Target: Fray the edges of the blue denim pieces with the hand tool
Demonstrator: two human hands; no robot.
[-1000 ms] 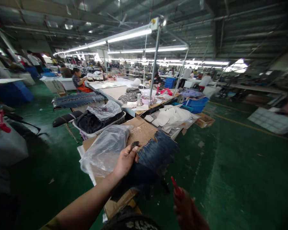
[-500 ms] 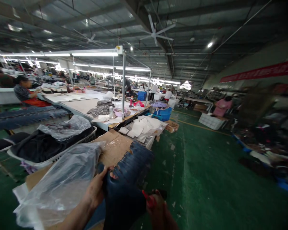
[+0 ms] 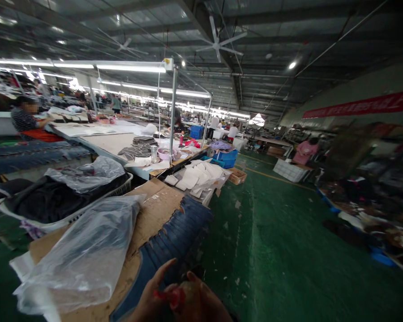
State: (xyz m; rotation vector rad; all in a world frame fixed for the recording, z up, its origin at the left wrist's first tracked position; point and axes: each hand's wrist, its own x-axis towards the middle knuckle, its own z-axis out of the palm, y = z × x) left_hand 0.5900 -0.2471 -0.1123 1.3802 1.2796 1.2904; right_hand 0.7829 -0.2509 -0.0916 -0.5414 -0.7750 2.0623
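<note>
Overlapping dark blue denim pieces (image 3: 177, 237) lie in a staggered row along the right edge of a cardboard-topped surface (image 3: 154, 197). At the bottom of the view, my left hand (image 3: 156, 288) is over the near end of the denim, its index finger stretched out and no cloth in it. Close beside it, my right hand (image 3: 201, 297) is closed around a small red tool (image 3: 174, 296), blurred, its exact kind unclear. The red tool lies between the two hands; whether the left fingers touch it I cannot tell.
Clear plastic sheeting (image 3: 97, 250) covers the cardboard's left part. A basket of black cloth (image 3: 53, 197) stands farther left. Beyond are white cut pieces (image 3: 201, 176) in a bin and a long worktable (image 3: 110, 145). Green floor (image 3: 272, 250) runs along the right.
My left hand has let go of the denim piece it was lifting, which now lies flat with the row. Both hands have come together at the bottom, the right still with the red tool.
</note>
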